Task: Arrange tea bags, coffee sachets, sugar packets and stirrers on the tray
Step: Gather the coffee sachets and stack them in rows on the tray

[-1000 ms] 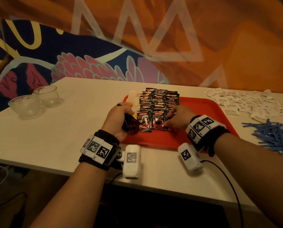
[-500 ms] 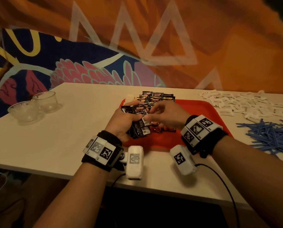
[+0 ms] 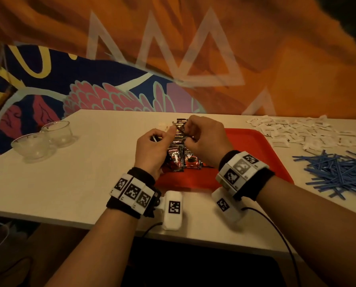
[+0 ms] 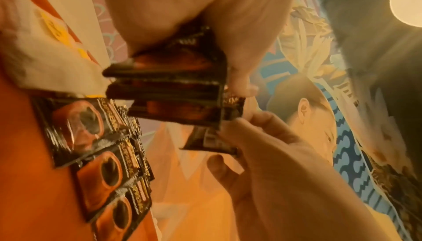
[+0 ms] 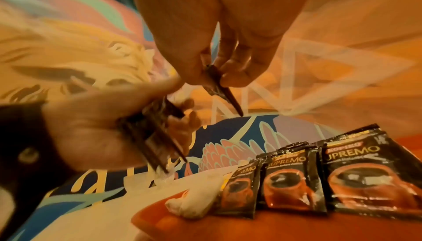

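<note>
A: Left hand?
B: Fingers are curling round a stack of coffee sachets, holding it up over the red tray.
A: Right hand?
B: Fingers are pinching a single sachet at its top edge, just beside the stack.
A: Other sachets?
B: Rows of sachets are lying flat on the tray, white tea bags lying next to them.
A: Off-tray?
B: Sugar packets and blue stirrers are sitting on the desk, right of the tray.

Head looks down; wrist views close, sharing coffee sachets.
</note>
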### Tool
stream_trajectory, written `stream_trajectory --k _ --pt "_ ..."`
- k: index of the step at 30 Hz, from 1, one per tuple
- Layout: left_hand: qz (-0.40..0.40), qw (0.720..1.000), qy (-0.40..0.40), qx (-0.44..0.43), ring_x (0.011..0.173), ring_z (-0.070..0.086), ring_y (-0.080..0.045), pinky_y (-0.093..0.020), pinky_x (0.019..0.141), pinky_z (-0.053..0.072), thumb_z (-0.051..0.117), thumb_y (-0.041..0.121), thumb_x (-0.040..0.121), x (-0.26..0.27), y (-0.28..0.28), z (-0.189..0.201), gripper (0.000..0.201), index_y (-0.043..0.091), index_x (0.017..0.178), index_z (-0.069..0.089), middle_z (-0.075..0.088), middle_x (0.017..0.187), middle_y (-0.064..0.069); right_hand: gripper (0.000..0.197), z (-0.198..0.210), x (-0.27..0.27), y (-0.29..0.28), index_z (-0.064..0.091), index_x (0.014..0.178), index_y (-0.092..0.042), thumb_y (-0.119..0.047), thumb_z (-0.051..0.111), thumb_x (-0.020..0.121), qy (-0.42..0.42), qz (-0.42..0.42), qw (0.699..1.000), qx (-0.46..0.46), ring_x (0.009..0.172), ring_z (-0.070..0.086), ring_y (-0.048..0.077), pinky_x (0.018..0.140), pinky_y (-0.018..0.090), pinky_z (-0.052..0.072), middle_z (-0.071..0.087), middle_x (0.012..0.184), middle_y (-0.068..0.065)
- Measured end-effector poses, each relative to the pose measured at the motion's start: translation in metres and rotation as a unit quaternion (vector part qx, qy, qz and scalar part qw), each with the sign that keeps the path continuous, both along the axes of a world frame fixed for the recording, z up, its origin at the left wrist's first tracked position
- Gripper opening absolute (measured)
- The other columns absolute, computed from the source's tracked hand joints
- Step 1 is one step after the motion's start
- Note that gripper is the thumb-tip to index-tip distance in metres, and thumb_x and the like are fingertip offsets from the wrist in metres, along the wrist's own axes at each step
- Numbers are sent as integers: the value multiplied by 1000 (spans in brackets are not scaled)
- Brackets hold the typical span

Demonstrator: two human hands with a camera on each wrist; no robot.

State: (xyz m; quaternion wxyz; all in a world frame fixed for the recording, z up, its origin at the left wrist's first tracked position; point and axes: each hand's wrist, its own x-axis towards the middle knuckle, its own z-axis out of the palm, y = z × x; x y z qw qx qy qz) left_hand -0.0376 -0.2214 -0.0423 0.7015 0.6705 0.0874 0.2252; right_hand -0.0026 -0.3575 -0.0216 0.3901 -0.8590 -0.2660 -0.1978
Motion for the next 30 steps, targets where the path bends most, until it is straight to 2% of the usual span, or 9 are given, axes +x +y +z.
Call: stream_trajectory --k 3,5,8,10,12,16,19,23,30 --pt "-42 997 27 -53 42 51 -3 -17 41 41 69 39 90 -3 -6 6 33 6 95 66 56 52 9 13 -4 -3 6 61 84 -12 -3 66 77 -58 32 997 -35 73 49 17 67 26 39 55 78 -1" --pt "-63 993 18 -101 50 60 -6 -21 47 47 69 31 92 -5 -6 9 28 5 101 68 66 64 3 10 -7 -1 6 64 86 -11 -6 70 79 -64 36 996 -42 77 50 16 71 28 42 56 82 0" --pt "-59 990 20 -128 54 62 -9 -24 49 49 65 16 94 -5 -2 9 12 6 100 70 67 66 0 13 -12 -1 2 71 87 -14 -20 79 79 -48 38 997 -50 86 50 8 74 13 40 57 97 -3" --pt "-42 990 22 -135 49 54 -11 -22 45 45 59 12 96 -4 1 9 10 8 98 69 59 59 1 22 -12 0 0 71 87 -18 -34 81 77 -11 10 999 -29 91 49 4 73 4 34 53 104 -8" --pt "-39 990 21 -137 48 50 -12 -21 44 44 53 11 98 -2 3 10 12 11 93 65 54 57 -1 32 -9 1 -3 64 91 -22 -43 82 74 51 -39 998 -4 87 51 5 71 14 38 54 100 -11" --pt "-78 989 32 -121 48 50 -13 -22 44 44 49 15 100 -3 1 11 16 15 88 59 52 55 0 25 -5 2 -8 59 99 -20 -19 78 83 235 14 966 106 60 63 5 53 22 50 68 85 -2" --pt "-112 989 18 -99 55 61 -15 -25 51 51 58 28 99 -4 0 11 21 15 84 63 64 64 -1 5 -4 5 -11 74 89 -16 -14 75 85 197 27 977 75 48 59 -1 50 18 45 69 67 -5" --pt "-123 991 20 -52 68 66 -19 -28 57 52 61 31 98 -1 0 8 29 16 76 72 67 81 -9 11 -6 8 -14 76 84 -24 -15 79 81 123 11 991 41 62 60 -8 58 3 43 64 67 -21" --pt "-109 993 53 -3 79 67 -22 -43 79 55 48 34 104 8 -7 10 35 15 87 73 71 84 -8 8 -7 11 -22 75 82 -25 -21 81 80 133 26 991 12 56 57 -12 55 8 40 65 69 -18"
